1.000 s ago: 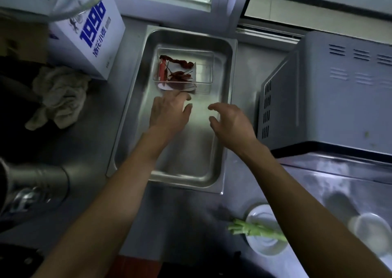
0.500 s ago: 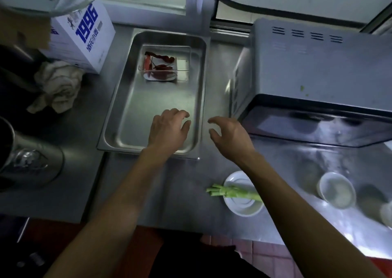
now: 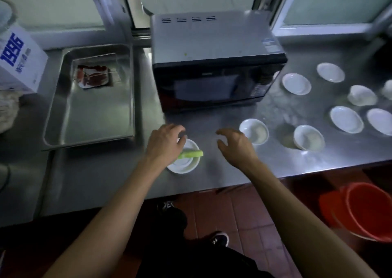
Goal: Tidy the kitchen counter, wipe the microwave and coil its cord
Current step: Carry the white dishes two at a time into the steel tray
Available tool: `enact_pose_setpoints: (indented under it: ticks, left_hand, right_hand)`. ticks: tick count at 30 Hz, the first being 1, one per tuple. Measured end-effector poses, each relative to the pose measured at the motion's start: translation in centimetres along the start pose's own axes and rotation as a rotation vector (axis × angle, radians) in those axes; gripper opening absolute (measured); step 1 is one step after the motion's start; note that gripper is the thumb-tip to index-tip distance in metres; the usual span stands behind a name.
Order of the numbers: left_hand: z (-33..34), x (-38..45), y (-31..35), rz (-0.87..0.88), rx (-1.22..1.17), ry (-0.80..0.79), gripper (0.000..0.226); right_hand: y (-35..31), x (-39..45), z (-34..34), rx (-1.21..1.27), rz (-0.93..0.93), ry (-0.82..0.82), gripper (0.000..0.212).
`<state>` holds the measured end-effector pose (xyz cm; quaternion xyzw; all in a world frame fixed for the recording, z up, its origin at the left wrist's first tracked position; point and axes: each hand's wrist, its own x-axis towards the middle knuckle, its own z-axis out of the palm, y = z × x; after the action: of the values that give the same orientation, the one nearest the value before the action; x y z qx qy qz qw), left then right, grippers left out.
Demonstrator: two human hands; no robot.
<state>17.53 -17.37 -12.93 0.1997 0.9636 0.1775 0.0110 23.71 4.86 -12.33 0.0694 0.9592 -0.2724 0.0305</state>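
The left hand [image 3: 164, 144] hovers palm down over the left edge of a small white dish [image 3: 184, 157]. Its fingers are loosely curled and half open, and they hold nothing; whether the fingertips touch the dish rim I cannot tell. A green vegetable stalk [image 3: 191, 154] lies across this dish, just at 3 o'clock from the hand. The right hand [image 3: 235, 148] is also empty, with fingers spread and bent like a claw, above the bare steel counter [image 3: 222, 178]. A white bowl [image 3: 254, 131] stands just at 1 o'clock from it.

The microwave [image 3: 216, 59] stands at 12 o'clock from both hands, upright, door closed, grey top and dark glass front. A small green spot is on its top near the front edge. Its cord is not visible.

At 10 o'clock lies a steel tray [image 3: 89, 116] with a clear container of something red [image 3: 93, 76] in its far part. More white dishes [image 3: 346, 119] are scattered at 2 o'clock.
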Motion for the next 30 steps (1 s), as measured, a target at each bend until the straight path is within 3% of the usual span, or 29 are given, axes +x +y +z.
enact_pose_setpoints:
  ticks: [10,15,23,30]
  left_hand:
    - [5.2,-0.7,13.9,0.206,-0.038,-0.125,0.03]
    - [7.4,0.3,18.4,0.313,-0.003,-0.183,0.043]
    - [12.6,4.4,20.9,0.355,0.086,-0.277,0.057]
    - [17.2,10.2,21.3,0.257,0.168,-0.333,0.073]
  right_hand:
    - [11.5,-9.5,-5.8,0.045,0.214,0.128,0.034]
    - [15.6,-11.9,-7.0,0.04,0.293,0.166,0.037]
    - [20.6,-11.4,-7.0,0.051,0.391,0.174,0.035]
    - [24.2,-6.2,-7.7,-0.015,0.389,0.095,0.037]
